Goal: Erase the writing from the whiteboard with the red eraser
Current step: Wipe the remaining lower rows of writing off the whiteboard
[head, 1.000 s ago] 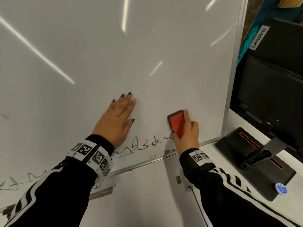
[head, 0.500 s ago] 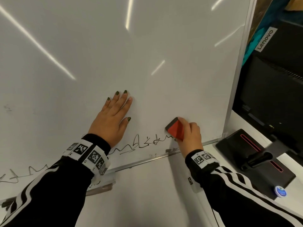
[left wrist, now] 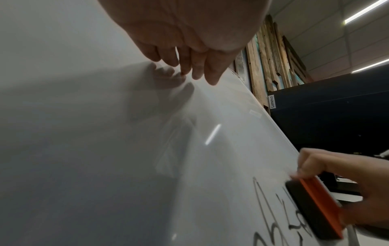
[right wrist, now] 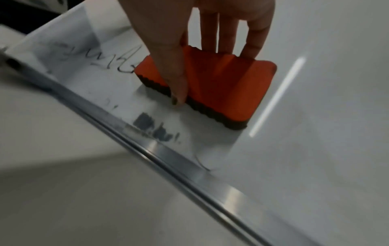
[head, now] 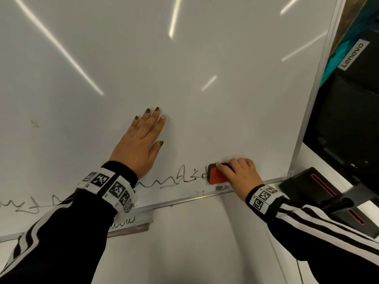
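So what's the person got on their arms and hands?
Both arms wear black sleeves with white stripes running down them. Each wrist carries a white band printed with square black-and-white code markers; the right one is the same. The hands are bare, no gloves. The left hand has dark green polished nails.

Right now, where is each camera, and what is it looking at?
Head: looks down at the whiteboard; both hands and sleeves show.
Left wrist: looks along the left hand, flat on the board.
Right wrist: looks along the right hand, gripping the red eraser.
All three views share the eraser and the writing.
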### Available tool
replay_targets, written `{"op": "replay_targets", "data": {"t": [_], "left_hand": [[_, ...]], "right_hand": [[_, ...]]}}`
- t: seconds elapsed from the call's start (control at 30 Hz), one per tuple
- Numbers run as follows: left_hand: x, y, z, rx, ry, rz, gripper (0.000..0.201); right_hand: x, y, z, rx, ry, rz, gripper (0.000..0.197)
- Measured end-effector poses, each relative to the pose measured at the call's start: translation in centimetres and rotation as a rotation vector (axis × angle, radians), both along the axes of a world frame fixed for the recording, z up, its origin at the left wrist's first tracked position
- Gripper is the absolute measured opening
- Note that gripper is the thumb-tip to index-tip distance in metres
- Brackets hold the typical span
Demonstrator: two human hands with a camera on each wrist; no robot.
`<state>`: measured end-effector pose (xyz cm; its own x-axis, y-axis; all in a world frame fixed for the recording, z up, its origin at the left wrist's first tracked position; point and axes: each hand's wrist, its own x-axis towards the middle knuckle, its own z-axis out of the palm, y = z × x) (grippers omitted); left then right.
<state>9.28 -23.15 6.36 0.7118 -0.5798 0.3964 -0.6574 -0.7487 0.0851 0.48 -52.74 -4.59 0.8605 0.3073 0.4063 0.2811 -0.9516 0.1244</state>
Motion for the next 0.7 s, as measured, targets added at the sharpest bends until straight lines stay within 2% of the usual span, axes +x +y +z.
{"op": "replay_targets", "data": {"t": [0.07, 0.2, 0.37, 0.57, 0.7], "left_hand": [[-0.1, 0.8, 0.3, -0.01, -0.023, 0.014, 0.058], [0.0, 2.1, 0.4, -0.022, -0.033, 0.055, 0.057], [-0.2, 2.3, 0.3, -0.028, -0.007, 0.073, 0.058], [-0.1, 2.4, 0.3, -0.027, 0.004, 0.077, 0.059], [-0.1, 2.6, 0.2, -0.015, 0.008, 0.084, 0.06]], "right_hand": [[0.2, -0.7, 0.6, -0.025, -0.03, 0.005, 0.086], [0.8, -0.4, 1.8, 0.146, -0.102, -0.114, 0.084], [-0.6, -0.6, -1.1, -0.066, -0.014, 0.059, 0.085], [1.7, 1.1, 2.0, 0.037, -0.187, 0.038, 0.09], [1.8, 0.8, 1.1, -0.039, -0.222, 0.119, 0.084]]}}
